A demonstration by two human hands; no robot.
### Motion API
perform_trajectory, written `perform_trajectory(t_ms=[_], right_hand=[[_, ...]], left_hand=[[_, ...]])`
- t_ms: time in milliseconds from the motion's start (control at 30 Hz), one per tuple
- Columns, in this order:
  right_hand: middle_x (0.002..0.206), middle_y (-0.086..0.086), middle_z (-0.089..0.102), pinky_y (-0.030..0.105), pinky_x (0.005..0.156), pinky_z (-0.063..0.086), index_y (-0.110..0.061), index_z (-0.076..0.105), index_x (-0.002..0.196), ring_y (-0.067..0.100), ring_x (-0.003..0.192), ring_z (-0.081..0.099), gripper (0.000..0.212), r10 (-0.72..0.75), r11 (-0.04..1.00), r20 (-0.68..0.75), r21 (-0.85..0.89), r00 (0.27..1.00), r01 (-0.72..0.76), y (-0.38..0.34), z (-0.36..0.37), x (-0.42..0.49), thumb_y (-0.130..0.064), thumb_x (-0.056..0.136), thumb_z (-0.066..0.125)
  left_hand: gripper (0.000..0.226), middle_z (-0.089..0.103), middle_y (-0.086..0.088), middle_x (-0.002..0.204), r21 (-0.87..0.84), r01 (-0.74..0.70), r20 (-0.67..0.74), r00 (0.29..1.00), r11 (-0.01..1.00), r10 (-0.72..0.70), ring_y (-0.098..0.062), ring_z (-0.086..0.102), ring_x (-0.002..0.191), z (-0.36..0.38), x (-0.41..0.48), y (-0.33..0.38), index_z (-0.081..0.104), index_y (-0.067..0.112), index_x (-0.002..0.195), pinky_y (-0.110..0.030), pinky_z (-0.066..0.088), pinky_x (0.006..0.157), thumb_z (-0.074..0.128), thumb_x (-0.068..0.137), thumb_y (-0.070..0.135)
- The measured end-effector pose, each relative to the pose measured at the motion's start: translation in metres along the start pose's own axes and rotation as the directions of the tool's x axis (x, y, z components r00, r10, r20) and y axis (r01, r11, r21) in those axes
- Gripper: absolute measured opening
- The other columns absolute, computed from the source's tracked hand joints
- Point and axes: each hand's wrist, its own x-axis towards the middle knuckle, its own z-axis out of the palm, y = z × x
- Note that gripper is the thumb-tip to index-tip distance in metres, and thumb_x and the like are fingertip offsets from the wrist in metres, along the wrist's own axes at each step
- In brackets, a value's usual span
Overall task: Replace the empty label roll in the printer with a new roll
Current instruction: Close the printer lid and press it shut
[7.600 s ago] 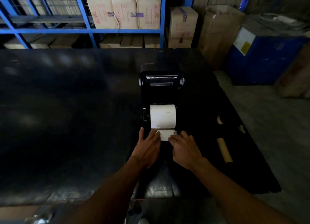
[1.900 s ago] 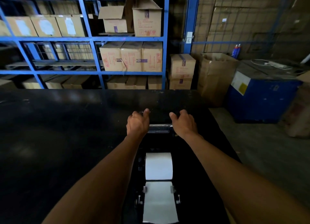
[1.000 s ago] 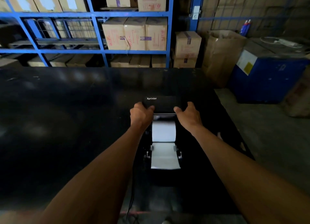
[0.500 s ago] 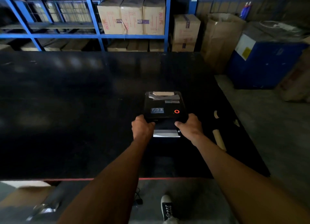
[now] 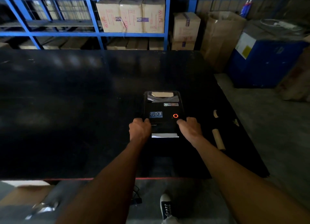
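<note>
Now the lid (image 5: 161, 106) of the printer (image 5: 165, 129) is down, where seconds ago it stood raised with the white label roll bare in its bay. The new roll is shut inside and out of sight; only its paper end (image 5: 165, 135), a thin white strip, pokes from the slot on the near face. The hands have come back from the far edge of the raised lid to its near corners, much as they were half a second ago. The left hand (image 5: 140, 129) grips the near left corner, fingers curled over the edge. The right hand (image 5: 190, 129) grips the near right corner the same way, just beside a glowing orange ring light (image 5: 175, 115).

The printer is a boxy black plastic unit with rounded corners and a smooth, faintly glossy top. A blue rectangular sticker (image 5: 156, 114) sits left of the ring light, and a brown patch under shiny clear tape (image 5: 162, 94) crosses the far end. It stands on a matte black table (image 5: 67, 106) with dull reflections. To the right lies the empty core (image 5: 218, 140), a plain brown cardboard tube, apart from the printer, with a short curved cardboard scrap (image 5: 215, 113) farther off. Beyond the table, blue steel shelving (image 5: 94, 34) carries taped cardboard boxes (image 5: 132, 14).
</note>
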Motion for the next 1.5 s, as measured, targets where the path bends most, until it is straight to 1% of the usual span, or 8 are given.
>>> perform_trajectory(t_ms=[67, 133, 200, 333, 600, 800, 1333, 1500], right_hand=[[0.100, 0.006, 0.064, 0.027, 0.062, 0.037, -0.014, 0.063, 0.103, 0.012, 0.071, 0.053, 0.016, -0.019, 1.000, 0.002, -0.008, 1.000, 0.019, 0.005, 0.001, 0.001, -0.025, 0.093, 0.056], [0.111, 0.010, 0.065, 0.029, 0.072, 0.042, -0.011, 0.063, 0.116, 0.019, 0.085, 0.060, 0.029, -0.021, 1.000, 0.010, -0.013, 1.000, 0.021, 0.007, 0.003, -0.001, -0.028, 0.093, 0.056], [0.118, 0.011, 0.064, 0.030, 0.076, 0.043, -0.011, 0.060, 0.126, 0.025, 0.101, 0.063, 0.038, -0.003, 1.000, 0.008, -0.015, 1.000, 0.004, 0.007, 0.003, -0.002, -0.030, 0.093, 0.056], [0.095, 0.003, 0.065, 0.024, 0.056, 0.033, -0.019, 0.064, 0.099, 0.009, 0.072, 0.053, 0.015, -0.043, 0.999, 0.025, -0.017, 0.999, 0.043, 0.009, 0.001, 0.001, -0.031, 0.093, 0.056], [0.084, -0.001, 0.062, 0.024, 0.057, 0.034, -0.019, 0.064, 0.093, 0.010, 0.070, 0.054, 0.012, -0.085, 0.996, 0.022, -0.011, 0.996, 0.086, 0.013, 0.001, -0.002, -0.028, 0.092, 0.057], [0.095, 0.005, 0.064, 0.028, 0.063, 0.037, -0.017, 0.065, 0.100, 0.014, 0.072, 0.053, 0.017, -0.090, 0.995, 0.007, -0.051, 0.996, 0.090, 0.020, 0.006, 0.000, -0.029, 0.091, 0.056], [0.127, 0.015, 0.062, 0.039, 0.096, 0.045, -0.010, 0.057, 0.129, 0.035, 0.117, 0.058, 0.041, -0.061, 0.996, -0.014, -0.063, 0.998, 0.060, 0.020, 0.010, 0.003, -0.030, 0.094, 0.055], [0.124, 0.015, 0.064, 0.036, 0.092, 0.044, -0.010, 0.061, 0.123, 0.035, 0.115, 0.059, 0.036, -0.054, 0.997, -0.012, -0.047, 0.998, 0.053, 0.020, 0.009, 0.004, -0.029, 0.092, 0.057]], left_hand=[[0.034, 0.068, -0.020, 0.103, 0.004, -0.001, -0.007, 1.000, 1.000, 0.001, -0.029, 0.064, 0.088, 0.001, -0.001, -0.002, 0.067, 0.003, 0.103, -0.037, 0.054, 0.078, 0.050, 0.096, 0.032], [0.035, 0.067, -0.022, 0.105, 0.006, -0.005, -0.012, 1.000, 1.000, 0.006, -0.035, 0.065, 0.095, 0.002, -0.002, -0.003, 0.066, 0.002, 0.105, -0.042, 0.054, 0.086, 0.049, 0.096, 0.031], [0.035, 0.067, -0.021, 0.105, 0.001, -0.009, -0.011, 1.000, 1.000, 0.009, -0.034, 0.064, 0.095, 0.003, -0.003, -0.003, 0.066, 0.002, 0.106, -0.039, 0.053, 0.083, 0.048, 0.097, 0.032], [0.034, 0.067, -0.019, 0.104, -0.015, -0.024, -0.019, 1.000, 1.000, 0.024, -0.025, 0.060, 0.085, 0.004, -0.005, -0.004, 0.066, 0.003, 0.105, -0.031, 0.044, 0.072, 0.048, 0.097, 0.031], [0.033, 0.068, -0.018, 0.103, -0.031, -0.014, 0.007, 1.000, 0.999, 0.014, -0.029, 0.065, 0.091, 0.003, -0.004, -0.007, 0.066, 0.005, 0.108, -0.035, 0.051, 0.076, 0.050, 0.097, 0.032], [0.032, 0.067, -0.019, 0.108, -0.042, -0.013, 0.020, 1.000, 0.999, 0.014, -0.031, 0.064, 0.099, 0.004, -0.005, -0.013, 0.065, 0.005, 0.111, -0.038, 0.052, 0.086, 0.051, 0.097, 0.030], [0.032, 0.066, -0.016, 0.109, -0.011, -0.037, 0.064, 0.997, 0.999, 0.037, -0.025, 0.063, 0.095, 0.001, -0.003, -0.014, 0.063, 0.006, 0.114, -0.035, 0.049, 0.078, 0.049, 0.099, 0.029], [0.030, 0.066, -0.017, 0.111, -0.027, -0.023, 0.065, 0.998, 0.999, 0.024, -0.028, 0.064, 0.098, 0.001, -0.001, -0.014, 0.063, 0.005, 0.114, -0.039, 0.053, 0.086, 0.051, 0.098, 0.028]])
